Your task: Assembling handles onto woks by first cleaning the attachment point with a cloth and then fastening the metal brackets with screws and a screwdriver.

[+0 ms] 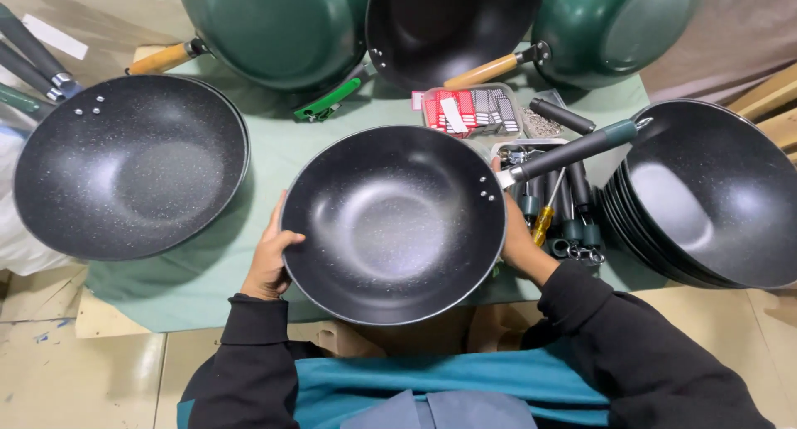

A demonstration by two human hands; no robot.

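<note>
Head view looks straight down on a black speckled wok [394, 225] held level over the near edge of a green cloth [274, 159], its dark handle [573, 151] running up and to the right. The left hand [270, 259] grips the wok's left rim, fingers curled under and thumb on the edge; the right hand [519, 242] clasps the right rim just below the handle joint, fingers hidden beneath, so their spread cannot be told. Left of the wok lies a second black wok [129, 163]. Right of it sits a stack of handleless black pans [714, 196]. Between wok and stack stands a tray of loose handles [569, 209] with a yellow-handled screwdriver [544, 221]. Beyond the wok lie a packet of red and white parts [469, 109] and green-bottomed woks [274, 26].
</note>
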